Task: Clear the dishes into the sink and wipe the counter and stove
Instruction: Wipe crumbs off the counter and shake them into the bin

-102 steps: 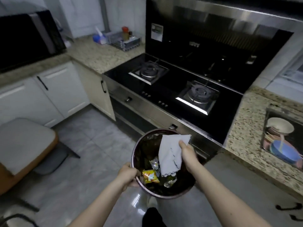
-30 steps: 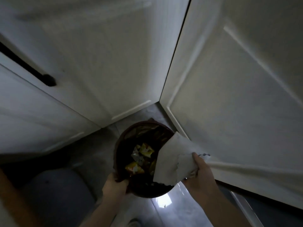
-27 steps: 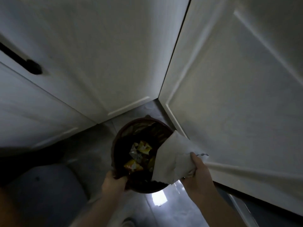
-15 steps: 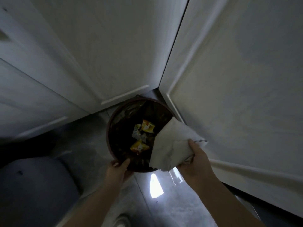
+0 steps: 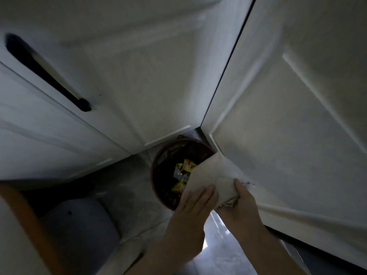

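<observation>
Both hands are seen low in the dim corner where two white cabinet doors [image 5: 288,116] meet. A crumpled white cloth [image 5: 210,173] is gripped by the right hand [image 5: 241,203], fingers curled round its bunched end. The left hand [image 5: 195,203] is laid on the cloth with fingers nearly straight; whether it pinches the fabric cannot be told. Behind the cloth, a round dark-rimmed waste bin [image 5: 156,175] stands on the grey tiled floor [image 5: 127,195], yellow and silver wrappers [image 5: 183,169] lying inside. Half a second ago the bin's near rim was held by the left hand; that rim has since been released.
</observation>
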